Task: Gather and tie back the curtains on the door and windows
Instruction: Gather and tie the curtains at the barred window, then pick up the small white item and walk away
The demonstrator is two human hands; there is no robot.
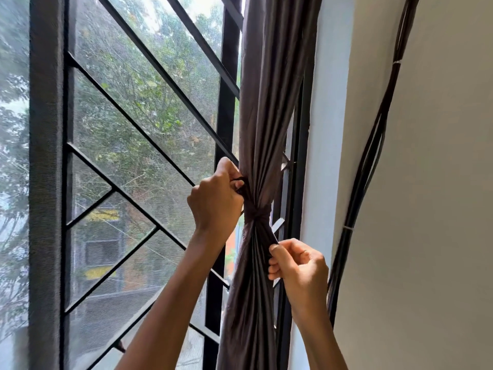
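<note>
L hand (216, 201) & R hand (298, 265) each clamp an end of tie (264, 209), prob cinching knot (254, 213) btwn them round curtain (266, 116)

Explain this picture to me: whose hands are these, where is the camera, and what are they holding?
There is no machine here. A person wears one camera on the head, looking forward and down, so you see their own two arms. The left hand grips one end of a dark tie that is knotted around the gathered curtain. The right hand pinches the other end lower down. Behind is a window with a black grille and mesh. Dark cables run up the wall on the right.
</note>
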